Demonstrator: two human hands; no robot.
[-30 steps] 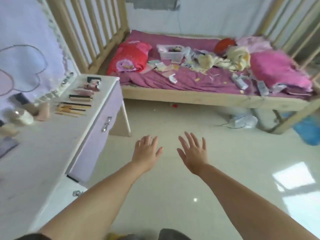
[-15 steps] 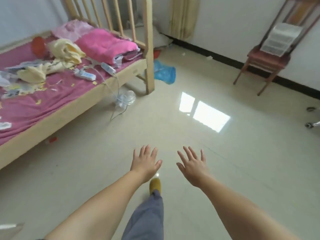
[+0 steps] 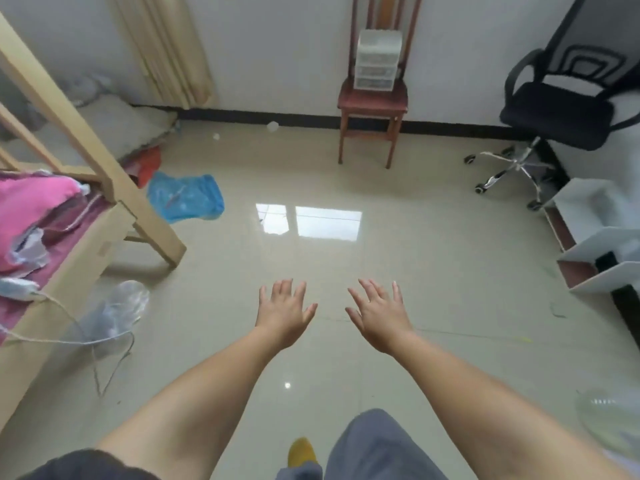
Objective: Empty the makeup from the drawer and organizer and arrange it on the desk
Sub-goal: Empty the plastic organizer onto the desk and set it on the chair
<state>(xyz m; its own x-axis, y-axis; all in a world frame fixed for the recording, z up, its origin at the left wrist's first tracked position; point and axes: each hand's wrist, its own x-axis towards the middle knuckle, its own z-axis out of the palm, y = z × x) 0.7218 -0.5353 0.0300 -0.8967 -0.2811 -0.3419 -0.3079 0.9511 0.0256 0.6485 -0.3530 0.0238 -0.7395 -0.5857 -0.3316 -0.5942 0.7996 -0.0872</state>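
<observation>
A small clear plastic drawer organizer (image 3: pixel 377 60) stands on the seat of a red-brown wooden chair (image 3: pixel 372 98) against the far wall. My left hand (image 3: pixel 284 313) and my right hand (image 3: pixel 379 315) are both stretched out in front of me over the tiled floor, fingers spread, holding nothing. The organizer is well beyond both hands. The desk and the makeup are out of view.
A wooden bed frame (image 3: pixel 114 216) with pink bedding (image 3: pixel 31 209) is at the left, with a blue plastic bag (image 3: pixel 185 197) and a clear bag (image 3: pixel 114 310) on the floor beside it. A black office chair (image 3: pixel 557 112) and white shelf boards (image 3: pixel 595 237) stand at the right.
The view has swung right, away from the desk and bed, and now faces the wooden chair with the organizer. Both hands stay open and spread in front of me.
</observation>
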